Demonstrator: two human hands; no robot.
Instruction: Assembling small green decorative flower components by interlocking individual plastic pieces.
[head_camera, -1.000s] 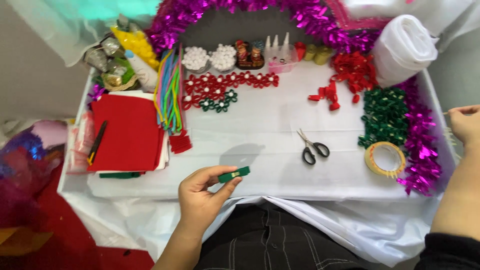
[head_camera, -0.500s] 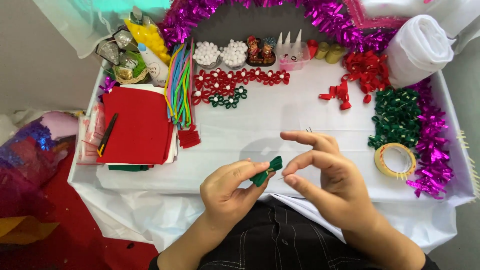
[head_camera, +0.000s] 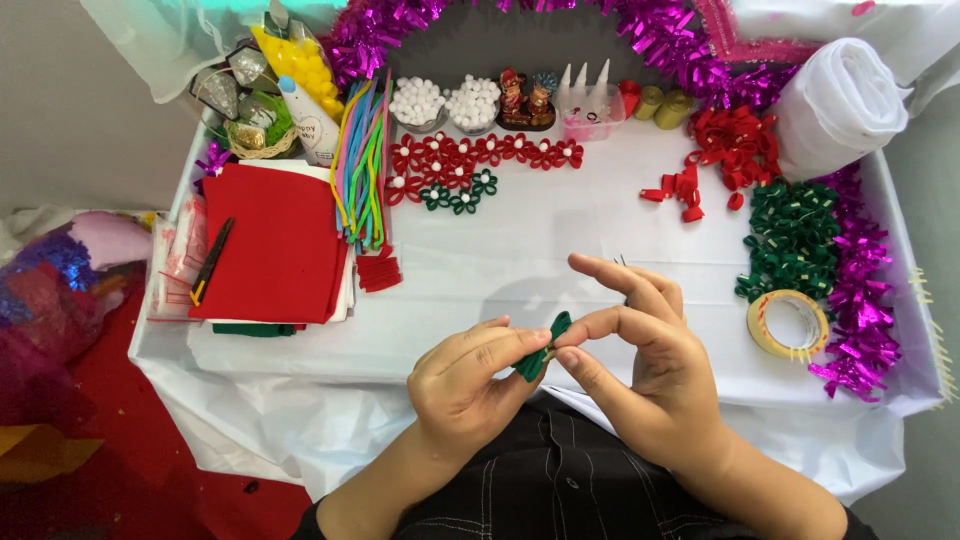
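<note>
My left hand (head_camera: 465, 380) pinches a small folded green felt piece (head_camera: 543, 347) at its middle, just above the table's near edge. My right hand (head_camera: 640, 365) meets it from the right, thumb and forefinger closed on the green piece's right end; whether a thin pin is between those fingers I cannot tell. Both hands hover over the white tablecloth (head_camera: 520, 260). The scissors are hidden behind my right hand.
Red felt sheets (head_camera: 270, 245) with a black cutter (head_camera: 212, 262) lie left, coloured pipe cleaners (head_camera: 360, 165) beside them. Red and green felt flowers (head_camera: 470, 165) sit at the back centre. Green loops (head_camera: 795, 235), red loops (head_camera: 725, 140), a tape roll (head_camera: 788, 322) and purple tinsel (head_camera: 860, 290) are right.
My right hand came in from the far right and closed its fingertips on the green piece. My left hand turned the flat green strip into a pinched bow shape.
</note>
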